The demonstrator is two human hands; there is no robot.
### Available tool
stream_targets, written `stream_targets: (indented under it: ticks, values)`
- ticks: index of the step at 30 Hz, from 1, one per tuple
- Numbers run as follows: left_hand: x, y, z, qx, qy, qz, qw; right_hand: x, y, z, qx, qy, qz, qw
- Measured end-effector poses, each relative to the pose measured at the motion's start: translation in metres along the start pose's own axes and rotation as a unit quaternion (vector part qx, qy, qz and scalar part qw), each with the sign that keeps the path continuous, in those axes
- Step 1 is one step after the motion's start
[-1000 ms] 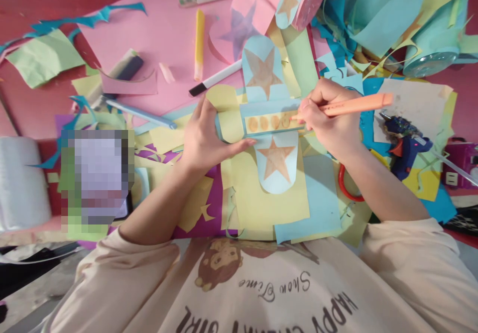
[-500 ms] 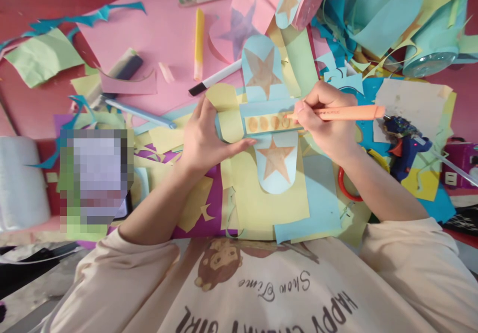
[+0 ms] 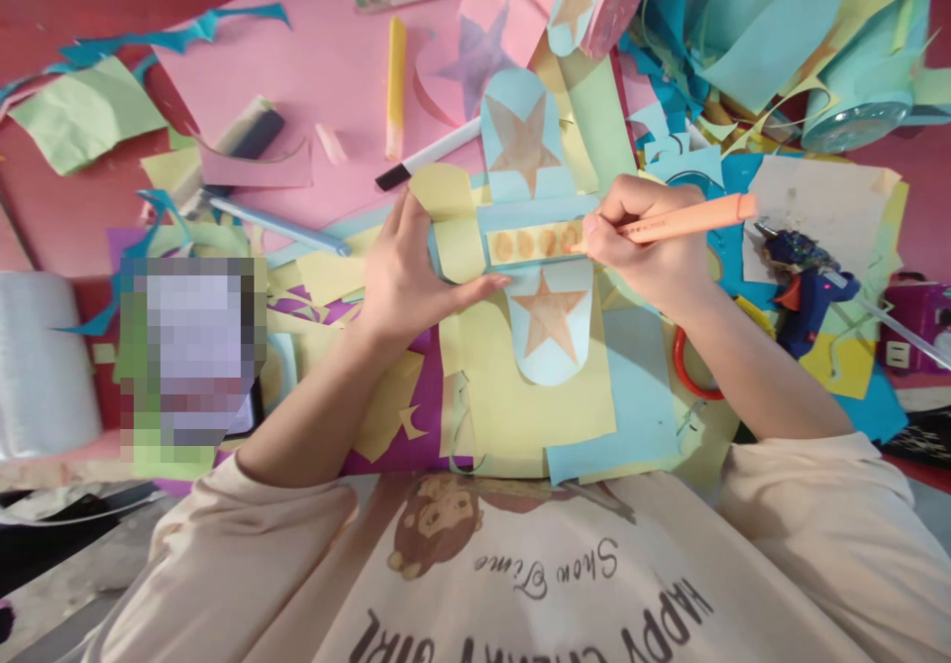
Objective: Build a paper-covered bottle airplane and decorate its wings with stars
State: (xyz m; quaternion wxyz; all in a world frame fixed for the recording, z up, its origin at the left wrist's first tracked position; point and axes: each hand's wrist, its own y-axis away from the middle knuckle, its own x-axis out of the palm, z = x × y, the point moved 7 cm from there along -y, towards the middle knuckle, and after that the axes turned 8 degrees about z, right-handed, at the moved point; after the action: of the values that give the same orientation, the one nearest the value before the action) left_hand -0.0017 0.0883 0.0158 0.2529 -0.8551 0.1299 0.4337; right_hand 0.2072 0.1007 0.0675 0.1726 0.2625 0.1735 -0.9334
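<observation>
In the head view my right hand (image 3: 650, 247) grips an orange marker (image 3: 690, 219), its tip on a pale yellow strip (image 3: 526, 246). Several orange dots run along that strip, which lies on a light blue paper band (image 3: 512, 215). My left hand (image 3: 408, 272) rests with thumb and fingers spread at the band's left end, the thumb just below the strip. Above and below the band stick out two rounded blue flaps, the upper flap (image 3: 546, 182) and the lower flap (image 3: 550, 366), each with an orange-brown star. A yellow paper tab (image 3: 459, 247) lies between my left thumb and fingers.
At the right are a blue glue gun (image 3: 809, 311) and red-handled scissors (image 3: 687, 371). A yellow marker (image 3: 396, 88), a black-tipped marker (image 3: 438, 155) and a blue pen (image 3: 278, 225) lie beyond my left hand. Paper scraps cover much of the table; a white roll (image 3: 45, 366) stands left.
The orange marker's back end has swung slightly away from me and its tip has shifted slightly down on the last dot. My left hand stays in place.
</observation>
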Motion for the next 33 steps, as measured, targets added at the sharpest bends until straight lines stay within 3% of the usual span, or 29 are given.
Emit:
stream_targets:
  ticks: [5,9,16,23,33]
  values:
    - [-0.002,0.0004,-0.0016,0.013,-0.014,-0.025,0.999,0.0004,-0.0004,-0.0047,0.02,-0.025,0.006,0.999]
    - [0.0006,0.0002,-0.0001,0.005,0.002,-0.008,1.0,-0.0019,0.0001,-0.0068,0.029,-0.05,-0.019,0.998]
    - [0.0014,0.0002,0.0031,-0.064,0.044,0.013,0.997,-0.0041,0.0004,-0.0072,0.03,-0.051,-0.049,0.997]
    - [-0.0022,-0.0011,-0.0002,-0.026,0.023,-0.028,0.999,-0.0032,0.0041,-0.0079,0.034,-0.02,-0.063,0.997]
    - [-0.0039,-0.0023,-0.0019,-0.029,0.041,-0.019,0.999,-0.0028,0.0038,0.0,0.006,0.002,-0.036,0.999]
